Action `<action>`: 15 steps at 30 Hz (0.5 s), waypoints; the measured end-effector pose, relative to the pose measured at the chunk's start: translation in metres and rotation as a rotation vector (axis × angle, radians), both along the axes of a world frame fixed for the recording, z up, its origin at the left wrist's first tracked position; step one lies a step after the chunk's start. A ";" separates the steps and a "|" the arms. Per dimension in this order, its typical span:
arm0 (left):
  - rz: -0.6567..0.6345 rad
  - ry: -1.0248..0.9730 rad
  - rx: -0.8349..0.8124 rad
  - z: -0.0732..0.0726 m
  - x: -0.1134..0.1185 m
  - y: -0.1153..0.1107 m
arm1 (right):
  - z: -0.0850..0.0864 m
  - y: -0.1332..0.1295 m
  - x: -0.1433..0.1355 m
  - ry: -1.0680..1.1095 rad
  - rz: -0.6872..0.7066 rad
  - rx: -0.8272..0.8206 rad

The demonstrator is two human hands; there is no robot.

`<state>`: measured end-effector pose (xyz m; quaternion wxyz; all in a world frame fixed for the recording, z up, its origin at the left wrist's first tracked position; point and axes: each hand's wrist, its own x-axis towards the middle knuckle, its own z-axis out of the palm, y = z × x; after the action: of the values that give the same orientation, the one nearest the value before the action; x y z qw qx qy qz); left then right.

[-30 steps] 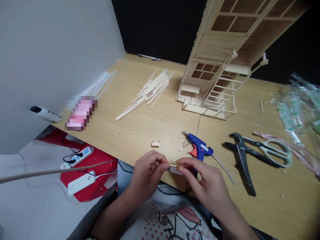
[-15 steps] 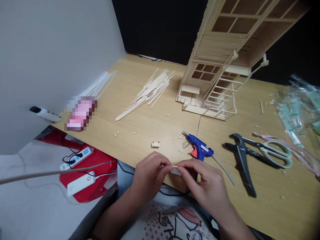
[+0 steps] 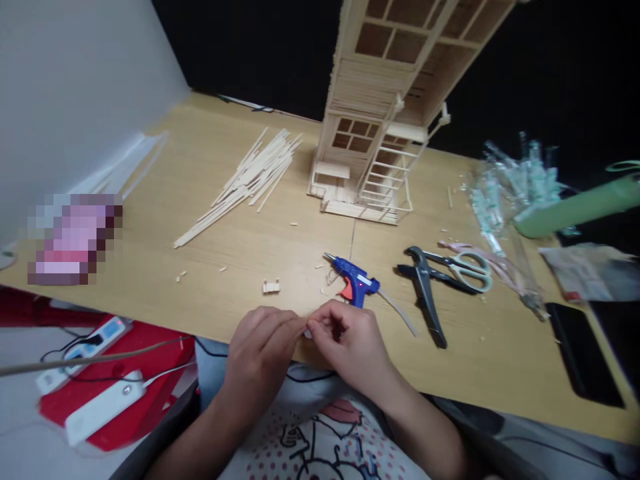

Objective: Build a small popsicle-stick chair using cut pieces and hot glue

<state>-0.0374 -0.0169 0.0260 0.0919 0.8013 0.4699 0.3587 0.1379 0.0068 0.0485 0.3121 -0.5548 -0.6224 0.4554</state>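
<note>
My left hand [image 3: 263,350] and my right hand [image 3: 350,340] meet at the table's front edge, fingers pinched together. What sits between the fingertips is hidden or too small to make out. Just beyond them lies a tiny piece made of short sticks [image 3: 271,287]. A blue glue gun [image 3: 356,283] with an orange trigger rests past my right hand, its nozzle pointing to the back left. Thin wooden sticks [image 3: 255,173] are spread in a pile farther back. Behind the glue gun stands a tall model house of sticks [image 3: 370,93] with a ladder-like stair.
To the right are black cutters [image 3: 425,300], scissors [image 3: 475,270], plastic wrappers [image 3: 493,207], a green cylinder [image 3: 575,207] and a black phone [image 3: 583,353]. At the left lie a blurred pink object [image 3: 77,240] and, below the table, power strips [image 3: 103,407] on red.
The view has turned to the right, bringing the green cylinder and black phone into sight. My hands have drawn closer together, and the small stick between them no longer shows clearly.
</note>
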 end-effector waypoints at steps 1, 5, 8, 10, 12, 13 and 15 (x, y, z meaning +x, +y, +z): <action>-0.003 0.008 0.004 -0.001 0.001 0.001 | -0.001 0.000 0.000 0.028 -0.015 -0.030; 0.004 0.025 -0.004 0.000 0.007 0.007 | -0.002 0.000 0.007 0.110 -0.043 -0.096; 0.024 -0.033 -0.040 0.004 0.008 0.013 | -0.002 0.001 0.025 0.016 -0.076 -0.020; 0.050 -0.133 -0.120 0.006 0.005 0.016 | -0.004 0.004 0.039 -0.230 -0.133 0.054; 0.093 -0.266 -0.228 0.006 0.001 0.018 | -0.007 0.007 0.050 -0.568 -0.160 0.045; 0.121 -0.338 -0.277 0.005 -0.001 0.019 | -0.008 0.009 0.053 -0.721 -0.146 0.006; 0.174 -0.490 -0.360 0.001 -0.004 0.019 | -0.011 0.013 0.054 -0.925 -0.080 -0.092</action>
<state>-0.0412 0.0017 0.0273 0.3116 0.6185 0.5566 0.4589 0.1920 0.0201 0.0379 -0.0058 -0.7364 -0.6535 0.1748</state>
